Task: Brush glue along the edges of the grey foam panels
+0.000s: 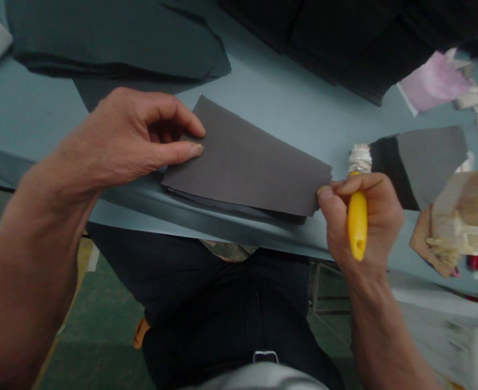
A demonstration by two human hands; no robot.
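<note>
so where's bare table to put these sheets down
Pale blue table shows between the grey sheets and the black pile, and left of your left hand. Right of your right hand and its yellow-handled tool is crowded: pink scrap, torn cardboard.

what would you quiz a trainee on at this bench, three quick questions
1. Which hand holds the yellow grip?
2. True or false: the left hand touches the dark grey sheets.
3. What colour is the wrapping just above the grip?

Key: 1. The right hand. 2. True. 3. Off-white.
</note>
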